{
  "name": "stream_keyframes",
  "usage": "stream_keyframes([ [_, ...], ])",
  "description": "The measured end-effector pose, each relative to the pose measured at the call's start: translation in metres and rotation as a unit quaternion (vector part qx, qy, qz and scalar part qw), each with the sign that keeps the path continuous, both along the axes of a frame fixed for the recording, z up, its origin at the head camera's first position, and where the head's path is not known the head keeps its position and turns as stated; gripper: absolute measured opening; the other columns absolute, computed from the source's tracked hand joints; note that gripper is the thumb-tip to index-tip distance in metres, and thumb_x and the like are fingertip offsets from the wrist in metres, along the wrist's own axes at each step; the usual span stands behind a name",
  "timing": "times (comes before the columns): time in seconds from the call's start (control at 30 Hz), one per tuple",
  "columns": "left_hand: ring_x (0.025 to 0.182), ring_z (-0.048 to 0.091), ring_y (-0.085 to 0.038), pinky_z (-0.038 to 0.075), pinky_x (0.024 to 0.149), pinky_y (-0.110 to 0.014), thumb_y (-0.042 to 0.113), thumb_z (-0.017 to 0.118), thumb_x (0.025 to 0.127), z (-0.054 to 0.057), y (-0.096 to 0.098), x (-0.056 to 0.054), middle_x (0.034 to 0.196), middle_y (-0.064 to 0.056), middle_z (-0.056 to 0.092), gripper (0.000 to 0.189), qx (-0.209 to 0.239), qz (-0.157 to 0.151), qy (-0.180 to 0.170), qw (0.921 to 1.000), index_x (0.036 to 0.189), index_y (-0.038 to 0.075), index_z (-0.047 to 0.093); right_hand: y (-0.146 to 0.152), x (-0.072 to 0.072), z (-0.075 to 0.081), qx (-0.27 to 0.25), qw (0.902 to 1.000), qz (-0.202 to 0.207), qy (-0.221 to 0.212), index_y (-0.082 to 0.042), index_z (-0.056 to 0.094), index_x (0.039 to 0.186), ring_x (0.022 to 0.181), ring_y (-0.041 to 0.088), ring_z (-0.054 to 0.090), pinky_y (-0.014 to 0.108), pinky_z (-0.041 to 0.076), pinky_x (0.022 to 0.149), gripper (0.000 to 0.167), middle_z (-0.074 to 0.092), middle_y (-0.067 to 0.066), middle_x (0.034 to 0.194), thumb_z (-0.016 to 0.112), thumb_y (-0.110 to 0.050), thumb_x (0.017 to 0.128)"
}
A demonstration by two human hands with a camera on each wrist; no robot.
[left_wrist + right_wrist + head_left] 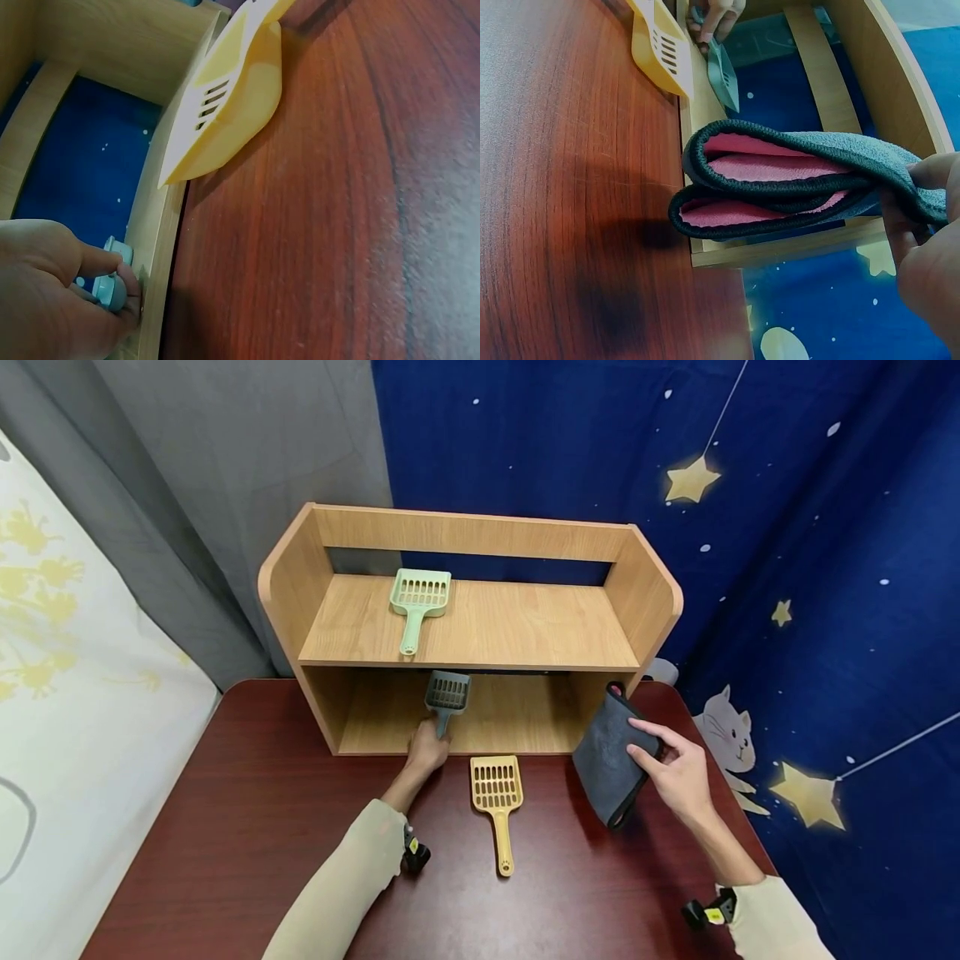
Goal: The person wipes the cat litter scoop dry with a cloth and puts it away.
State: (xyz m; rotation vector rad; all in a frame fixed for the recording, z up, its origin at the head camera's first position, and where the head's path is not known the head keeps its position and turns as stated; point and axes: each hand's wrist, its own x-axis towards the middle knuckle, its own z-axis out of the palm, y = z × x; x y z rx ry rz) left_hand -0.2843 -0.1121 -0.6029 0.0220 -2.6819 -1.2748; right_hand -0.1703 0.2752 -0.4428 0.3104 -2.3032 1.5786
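Observation:
My left hand (pixel 429 747) grips the handle of a grey litter scoop (pixel 447 692) at the front of the lower shelf, its slotted head pointing inward. In the left wrist view the fingers curl round that handle. On the right, my right hand (pixel 678 770) pinches a folded grey cloth (pixel 611 758) between thumb and fingers, holding it up by the shelf's right end. The right wrist view shows the cloth's pink inner side (pixel 780 166) and black edging. A yellow litter scoop (pixel 497 785) lies on the table between the hands, its head toward the shelf.
A two-tier wooden shelf (pixel 480 652) stands at the back of the dark red table (pixel 247 827). On its upper tier lies a light green litter scoop (pixel 420 597), handle forward. Behind hang a grey curtain (pixel 247 460) and a blue star-patterned curtain (pixel 540 435).

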Motion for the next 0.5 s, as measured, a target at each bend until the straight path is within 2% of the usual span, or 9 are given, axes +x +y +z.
stream_keyframes([
  [0.1, 0.077, 0.058, -0.041, 0.047, 0.076, -0.064, 0.012, 0.065, 0.094, -0.004, 0.001, -0.007, 0.073, -0.013, 0.051, 0.015, -0.009, 0.005, 0.005, 0.9999, 0.085, 0.003, 0.057, -0.001, 0.001, 0.001, 0.006, 1.0000, -0.007, -0.003, 0.005, 0.073, 0.127, 0.055, 0.004, 0.055, 0.015, 0.049, 0.056, 0.038, 0.073, 0.011, 0.099, 0.078, 0.010, 0.090],
  [0.2, 0.077, 0.061, -0.045, 0.047, 0.075, -0.066, 0.013, 0.065, 0.094, -0.006, 0.004, -0.008, 0.073, -0.015, 0.055, 0.015, -0.012, 0.013, 0.032, 0.9993, 0.086, 0.002, 0.059, -0.003, 0.004, 0.004, 0.009, 0.9999, -0.007, -0.003, 0.006, 0.073, 0.127, 0.052, 0.004, 0.052, 0.015, 0.047, 0.054, 0.038, 0.072, 0.014, 0.095, 0.078, 0.010, 0.089],
  [0.3, 0.076, 0.063, -0.048, 0.047, 0.071, -0.067, 0.012, 0.064, 0.094, -0.005, 0.008, -0.007, 0.073, -0.019, 0.057, 0.015, -0.012, 0.020, 0.056, 0.9982, 0.090, -0.001, 0.060, 0.001, -0.001, -0.005, 0.006, 0.9999, -0.007, -0.005, 0.005, 0.073, 0.128, 0.054, 0.003, 0.053, 0.015, 0.048, 0.055, 0.039, 0.072, 0.014, 0.098, 0.078, 0.010, 0.090],
  [0.43, 0.076, 0.064, -0.048, 0.048, 0.069, -0.064, 0.011, 0.061, 0.095, -0.002, 0.012, -0.003, 0.076, -0.021, 0.060, 0.014, -0.018, 0.022, 0.068, 0.9973, 0.097, -0.003, 0.060, 0.007, -0.006, -0.017, 0.005, 1.0000, -0.002, -0.003, 0.004, 0.072, 0.129, 0.060, 0.001, 0.058, 0.015, 0.051, 0.059, 0.040, 0.073, 0.008, 0.104, 0.078, 0.009, 0.090],
  [0.5, 0.079, 0.064, -0.048, 0.049, 0.072, -0.064, 0.008, 0.062, 0.095, 0.008, 0.015, 0.003, 0.080, -0.023, 0.062, 0.013, -0.007, 0.018, 0.064, 0.9978, 0.098, -0.005, 0.061, 0.008, -0.007, -0.019, 0.006, 1.0000, -0.001, 0.000, 0.002, 0.073, 0.130, 0.060, 0.001, 0.058, 0.015, 0.051, 0.059, 0.040, 0.073, 0.004, 0.103, 0.079, 0.007, 0.090],
])
